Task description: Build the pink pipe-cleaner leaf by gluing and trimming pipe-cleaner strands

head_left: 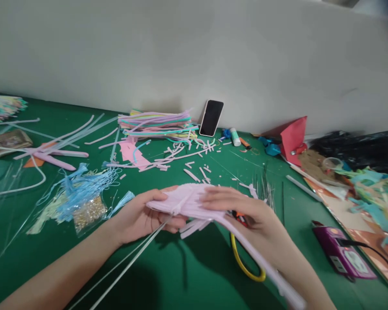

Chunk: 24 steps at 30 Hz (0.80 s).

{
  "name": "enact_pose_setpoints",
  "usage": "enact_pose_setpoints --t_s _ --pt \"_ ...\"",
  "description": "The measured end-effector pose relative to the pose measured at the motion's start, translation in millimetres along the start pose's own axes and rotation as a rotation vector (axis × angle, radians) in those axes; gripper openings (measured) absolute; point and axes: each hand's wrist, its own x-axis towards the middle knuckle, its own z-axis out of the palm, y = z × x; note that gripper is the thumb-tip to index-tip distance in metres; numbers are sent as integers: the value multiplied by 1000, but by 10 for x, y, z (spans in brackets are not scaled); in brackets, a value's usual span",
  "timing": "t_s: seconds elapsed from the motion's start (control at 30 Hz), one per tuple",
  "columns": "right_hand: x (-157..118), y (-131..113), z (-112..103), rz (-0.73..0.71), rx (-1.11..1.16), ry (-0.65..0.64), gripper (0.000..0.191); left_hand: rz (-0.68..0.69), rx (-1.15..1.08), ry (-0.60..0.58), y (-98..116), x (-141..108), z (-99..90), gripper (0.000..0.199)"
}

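Observation:
A flat lilac piece made of pipe cleaners (189, 200) is held between both hands above the green table. My left hand (145, 213) pinches its left end, thumb on top and fingers beneath. Across its right part lie the fingers of my right hand (242, 206), slightly blurred, with the thumb hidden. White cords (132, 262) run from a knot on the piece down toward the lower left. A long loose lilac pipe cleaner (261, 262) trails to the lower right, over my right wrist. Below that hand a tool with a yellow handle (237, 256) lies partly covered.
Bundled coloured pipe cleaners (158, 122) and a propped phone (211, 117) are by the wall. Cut lilac bits (190, 174) lie scattered ahead. Blue tassels (80, 189) and a bag of beads (89, 214) sit left. A purple device (342, 252) with a cable is right.

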Motion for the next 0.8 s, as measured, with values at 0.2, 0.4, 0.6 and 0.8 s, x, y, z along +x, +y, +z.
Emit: enact_pose_setpoints --t_s 0.2,0.4,0.6,0.8 --pt "-23 -43 159 294 210 318 14 101 566 321 108 -48 -39 51" --pt "-53 29 447 431 482 406 18 328 619 49 180 -126 -4 61" --pt "-56 114 697 513 581 432 31 192 722 112 80 -91 41 48" --pt "-49 154 776 555 606 473 27 130 604 170 52 -57 57 55"
